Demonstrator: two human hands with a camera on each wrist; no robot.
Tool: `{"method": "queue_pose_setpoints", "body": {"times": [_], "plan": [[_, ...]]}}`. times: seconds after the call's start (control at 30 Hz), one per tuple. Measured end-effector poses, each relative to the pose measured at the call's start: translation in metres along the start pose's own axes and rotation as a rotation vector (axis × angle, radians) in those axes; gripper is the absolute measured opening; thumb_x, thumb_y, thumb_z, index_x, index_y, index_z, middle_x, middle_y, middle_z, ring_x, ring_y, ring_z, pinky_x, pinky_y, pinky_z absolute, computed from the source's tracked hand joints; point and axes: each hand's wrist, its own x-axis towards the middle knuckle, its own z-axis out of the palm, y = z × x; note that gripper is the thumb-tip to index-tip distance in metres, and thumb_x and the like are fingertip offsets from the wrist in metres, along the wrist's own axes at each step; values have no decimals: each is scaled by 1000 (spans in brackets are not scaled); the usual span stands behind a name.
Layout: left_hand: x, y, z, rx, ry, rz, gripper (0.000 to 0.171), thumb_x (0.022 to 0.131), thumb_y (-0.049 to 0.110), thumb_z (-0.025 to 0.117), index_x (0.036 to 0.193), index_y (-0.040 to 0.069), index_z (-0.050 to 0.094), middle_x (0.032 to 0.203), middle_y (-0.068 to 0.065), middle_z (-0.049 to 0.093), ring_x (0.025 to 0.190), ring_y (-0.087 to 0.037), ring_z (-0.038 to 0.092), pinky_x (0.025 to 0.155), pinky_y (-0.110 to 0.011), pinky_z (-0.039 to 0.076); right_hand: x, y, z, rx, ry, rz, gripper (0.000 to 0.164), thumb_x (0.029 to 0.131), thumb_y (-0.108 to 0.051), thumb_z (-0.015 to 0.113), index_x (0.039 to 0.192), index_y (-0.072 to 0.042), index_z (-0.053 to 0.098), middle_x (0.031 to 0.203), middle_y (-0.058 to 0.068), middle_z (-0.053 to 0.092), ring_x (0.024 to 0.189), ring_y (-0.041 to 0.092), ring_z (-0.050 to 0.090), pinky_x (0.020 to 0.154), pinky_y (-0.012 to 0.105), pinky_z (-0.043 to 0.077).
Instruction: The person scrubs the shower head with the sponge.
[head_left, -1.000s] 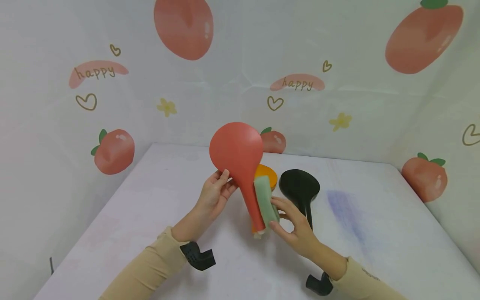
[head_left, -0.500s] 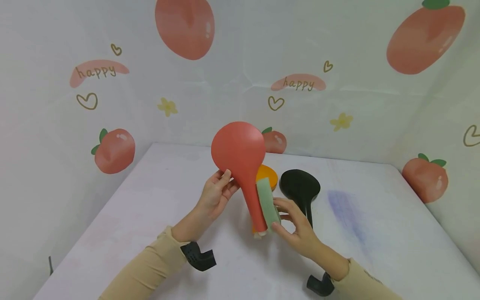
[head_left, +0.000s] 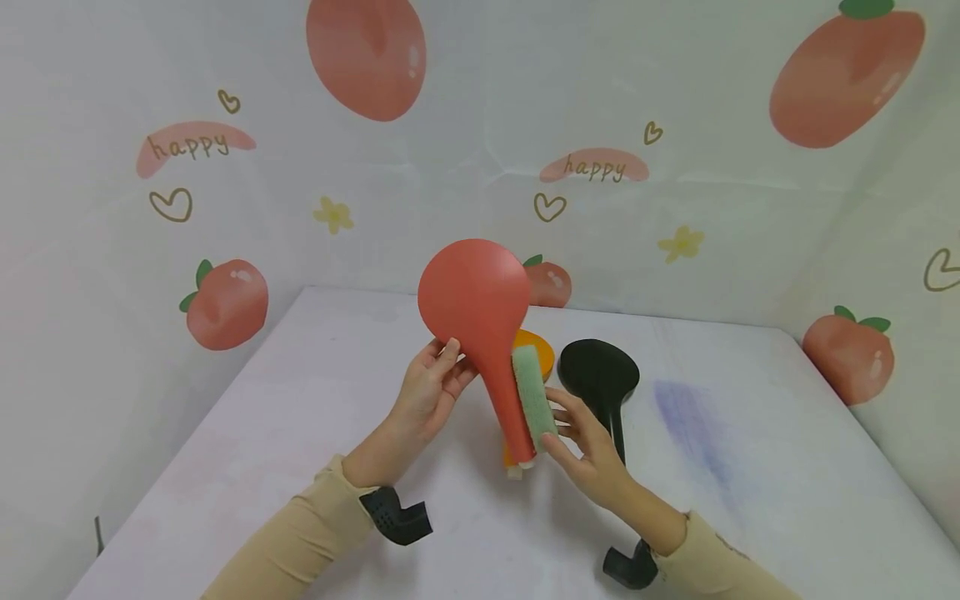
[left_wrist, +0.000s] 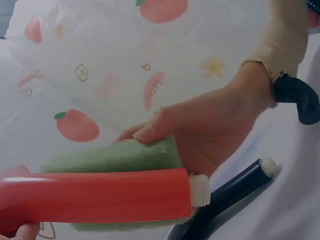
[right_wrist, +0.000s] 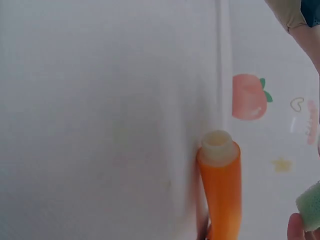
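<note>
Above the tabletop [head_left: 300,433], the left hand [head_left: 427,389] pinches the red shower head [head_left: 474,292], seemingly steadying it against the sponge [head_left: 532,396] the right hand [head_left: 592,462] grips.

Beige and black

The left sleeve [head_left: 300,525], nearer the worktop's [head_left: 345,350] left edge, is showing beige cloth in soft creases; the right sleeve [head_left: 720,562], nearer its right edge, is matching it. The left wrist fitting [head_left: 397,517] and right wrist fitting [head_left: 631,567] are forming 2 black elbow shapes, the left one displaying tiny dots.
</note>
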Motion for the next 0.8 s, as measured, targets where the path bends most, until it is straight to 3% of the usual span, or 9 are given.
{"method": "queue_pose_setpoints", "body": {"times": [0.13,0.3,0.5,0.63,0.73,0.8], "plan": [[-3,8,4,-16,-1,12,19,100,12,40,118,7,42,114,0,49,100,-17,57,86,-22,54,-5,2,0,111,-29,35,43,88,12,48,129,9,39,128,-19,45,97,-5,56,81,11,50],[-7,14,8,-36,-3,20,19,99,13,40,117,9,43,111,2,52,98,-16,59,86,-22,54,-9,5,-2,232,-79,80,38,94,8,39,132,9,36,123,-17,48,97,-1,57,79,17,52],[-6,16,9,-65,-7,72,16,99,12,40,115,12,45,105,5,54,94,-15,59,85,-21,54,-12,3,-4,303,-137,198,35,99,-1,31,132,10,32,118,-18,50,91,0,59,76,20,55],[-6,16,8,-78,-15,97,15,99,12,39,113,15,44,105,5,54,93,-16,59,86,-20,53,-13,2,-6,379,-160,254,35,102,-7,28,135,-2,35,117,-19,50,94,-1,56,79,18,54],[-7,15,7,-67,-19,118,17,99,13,39,115,15,43,107,5,53,94,-16,58,87,-20,53,-13,1,-7,391,-145,232,36,101,-6,27,136,-13,37,118,-18,50,95,-1,56,79,18,54],[-7,15,6,-61,-14,132,18,99,14,40,116,16,43,108,5,52,94,-16,58,88,-21,53,-13,1,-8,352,-111,184,38,100,-2,28,135,-14,37,120,-17,50,95,-2,57,78,17,54]]}}
